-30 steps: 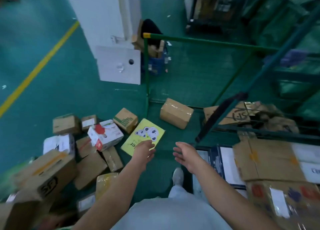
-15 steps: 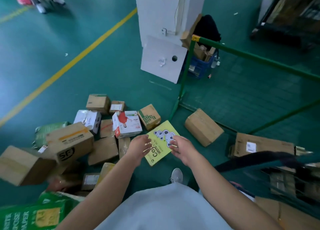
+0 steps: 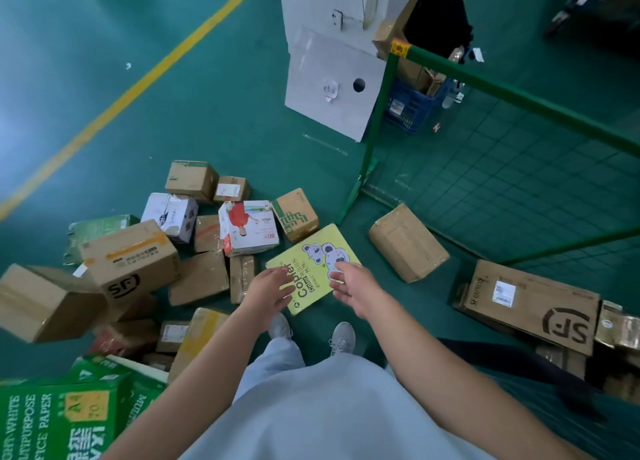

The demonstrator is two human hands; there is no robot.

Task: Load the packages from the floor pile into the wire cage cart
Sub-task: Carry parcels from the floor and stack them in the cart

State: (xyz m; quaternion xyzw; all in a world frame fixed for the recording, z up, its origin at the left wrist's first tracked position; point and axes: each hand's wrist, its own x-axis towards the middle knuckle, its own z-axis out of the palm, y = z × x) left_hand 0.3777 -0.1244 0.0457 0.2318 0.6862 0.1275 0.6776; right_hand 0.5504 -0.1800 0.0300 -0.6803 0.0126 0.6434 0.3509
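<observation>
A flat yellow copier-paper package (image 3: 311, 262) with koala pictures lies on the green floor at the right edge of the pile of cardboard boxes (image 3: 194, 252). My left hand (image 3: 273, 286) reaches over its left edge and my right hand (image 3: 353, 286) over its right edge, both with fingers apart. I cannot tell whether they touch it. The green wire cage cart (image 3: 377, 130) stands to the right, its mesh wall (image 3: 502, 182) beyond the package. A brown box (image 3: 408, 243) and a flat SF box (image 3: 530, 304) lie by the cart's lower rail.
A white pillar with a leaning white panel (image 3: 329, 82) stands behind the pile, beside a blue crate (image 3: 412, 106). A yellow floor line (image 3: 138, 89) runs diagonally at left. A green A4 paper carton (image 3: 52, 421) sits at lower left. My shoes (image 3: 343, 335) are just below the package.
The view has swung left toward the pile. My right hand came in from the right, and both hands now sit over the yellow package, which has stayed on the floor.
</observation>
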